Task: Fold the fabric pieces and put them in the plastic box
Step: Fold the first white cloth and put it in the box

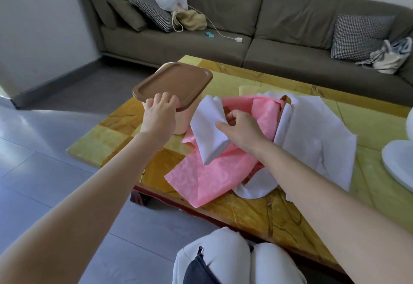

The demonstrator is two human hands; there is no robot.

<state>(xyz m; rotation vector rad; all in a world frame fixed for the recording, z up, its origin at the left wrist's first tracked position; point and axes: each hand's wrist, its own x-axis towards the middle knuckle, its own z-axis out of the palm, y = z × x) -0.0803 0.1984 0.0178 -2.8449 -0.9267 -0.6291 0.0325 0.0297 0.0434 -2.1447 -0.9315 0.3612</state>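
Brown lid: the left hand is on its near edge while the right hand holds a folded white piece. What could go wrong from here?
1. The box stands near the table edge; the left hand alone grips the lid, so a stiff lid might drag or tip it.
2. The right hand only pinches the folded white fabric; its layers could fan open.
3. The pink fabric overhangs the near edge and may slide off.

A grey-brown sofa (290, 15) is stretching along the pale wall (33, 15), carrying checked cushions (359, 35). Daylight is gleaming on the grey tiled floor (44, 160) beside a low yellow table (279, 216).
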